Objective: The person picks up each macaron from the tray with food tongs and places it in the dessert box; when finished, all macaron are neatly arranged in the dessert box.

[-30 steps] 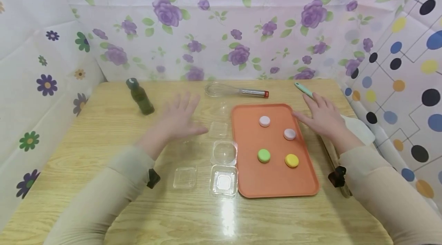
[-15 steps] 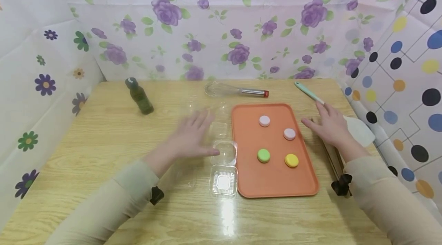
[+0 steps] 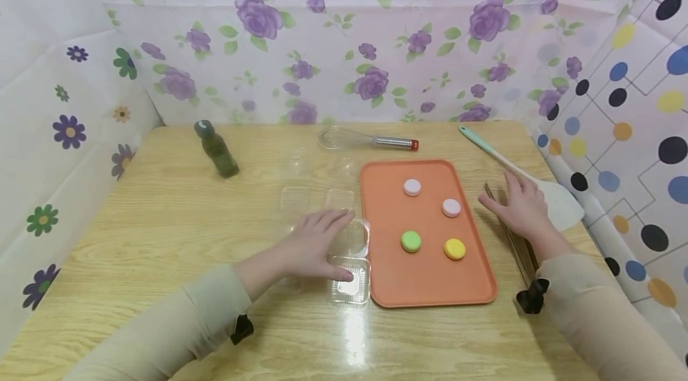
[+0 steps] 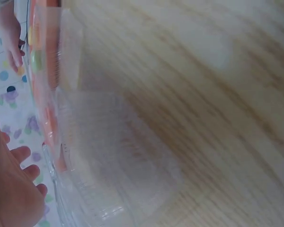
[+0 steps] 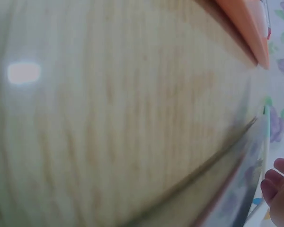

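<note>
My left hand [image 3: 312, 249] hovers with fingers spread over clear plastic boxes, its thumb above the front box [image 3: 357, 294]. Behind that box sits another clear box [image 3: 360, 237], partly covered by the fingers. An orange tray [image 3: 430, 285] beside them holds a green macaron [image 3: 411, 242], a yellow macaron [image 3: 454, 249] and two pale pink macarons [image 3: 451, 208]. Over metal tongs [image 3: 513, 243], right of the tray, is my right hand [image 3: 521, 208], fingers loosely extended and holding nothing. In the left wrist view, clear plastic boxes [image 4: 118, 156] lie below the hand.
A whisk [image 3: 371, 141] lies behind the tray. The spatula [image 3: 559, 202] with a pale green handle lies at the right. A dark green bottle [image 3: 217, 151] is at the back left. More clear containers [image 3: 294, 197] stand left of the tray. Patterned cloth surrounds the table.
My left hand has moved toward the front and right, from behind the clear boxes to over the front ones. My right hand has shifted slightly right and nearer, over the tongs.
</note>
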Motion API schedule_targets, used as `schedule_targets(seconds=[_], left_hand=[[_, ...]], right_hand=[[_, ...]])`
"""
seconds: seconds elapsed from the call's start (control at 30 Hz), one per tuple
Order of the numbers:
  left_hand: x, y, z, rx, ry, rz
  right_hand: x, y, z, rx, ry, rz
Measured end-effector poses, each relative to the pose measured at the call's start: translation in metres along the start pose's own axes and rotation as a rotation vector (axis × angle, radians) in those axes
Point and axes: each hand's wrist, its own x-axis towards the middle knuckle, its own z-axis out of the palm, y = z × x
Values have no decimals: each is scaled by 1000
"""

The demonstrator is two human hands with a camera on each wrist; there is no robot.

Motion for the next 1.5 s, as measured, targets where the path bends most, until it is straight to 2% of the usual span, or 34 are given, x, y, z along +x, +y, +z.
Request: schedule_targets(seconds=[0.23,0.57,0.83,1.0,1.27,1.5], left_hand=[[-7,6,4,27,-52,53],[-12,8,5,41,-60,109],[-13,4,6,59,-50,168],[-15,4,6,78,-62,178],[-15,3,10,112,-65,173],[-16,3,11,123,-50,188]], right_hand=[[-5,6,3,28,5,58],[-4,13,8,30,0,80],[1,6,8,65,-19,33],[2,-5,5,83,-19,-18],[-7,-22,3,97,-48,-94],[-17,-40,2,93,-86,-208]])
